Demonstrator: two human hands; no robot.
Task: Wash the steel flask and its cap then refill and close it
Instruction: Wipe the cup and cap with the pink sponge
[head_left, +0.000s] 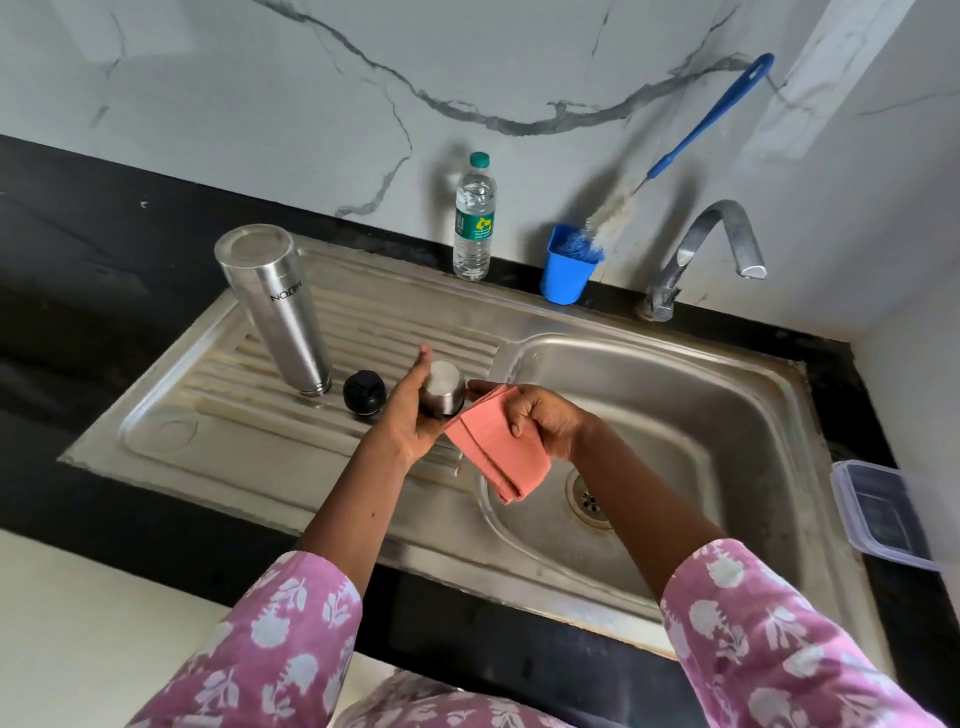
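While the cap (442, 388) is gripped by the left hand (408, 415) and the cloth (501, 454) by the right hand (548, 421), it could be wiped loose into the basin (701, 395).

We are reading one brand name, MILTON, in dark letters on the side of the steel flask (283, 306). It is appearing upside down, since the flask is standing on its mouth. The green label (474, 227) on the plastic water bottle (475, 192) is proving too small to read.
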